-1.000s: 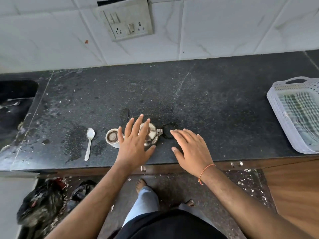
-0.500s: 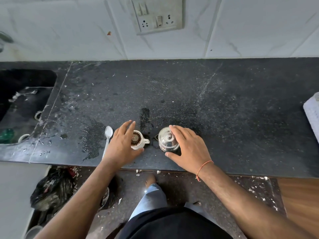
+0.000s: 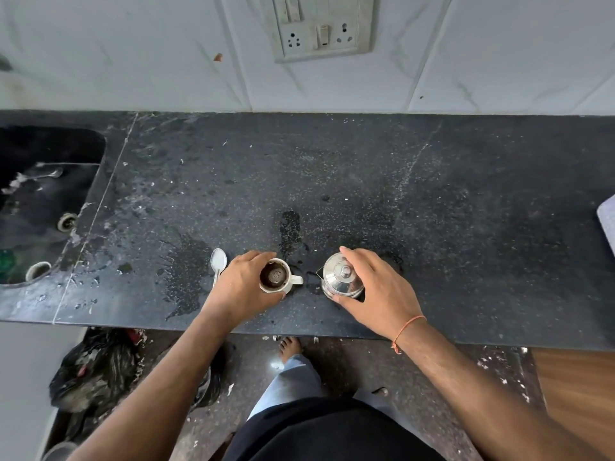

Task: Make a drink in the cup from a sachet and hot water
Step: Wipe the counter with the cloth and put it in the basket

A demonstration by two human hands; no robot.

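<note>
The white cup (image 3: 275,277) with brown drink sits near the front edge of the black counter (image 3: 466,227). The left hand (image 3: 241,287) curls round the cup. Just right of the cup, the right hand (image 3: 379,291) curls round the shiny steel pot (image 3: 341,277).

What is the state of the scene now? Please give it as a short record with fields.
surface: dark stone counter, wet patches near the middle
cup: white cup with dark drink inside, handle pointing right
left hand: left hand grips the cup
pot: lidded steel pot, right of the cup, apart from it
right hand: right hand grips the pot from its right side
spoon: white spoon lies left of the cup, partly behind the left hand
sink: sink at far left
</note>
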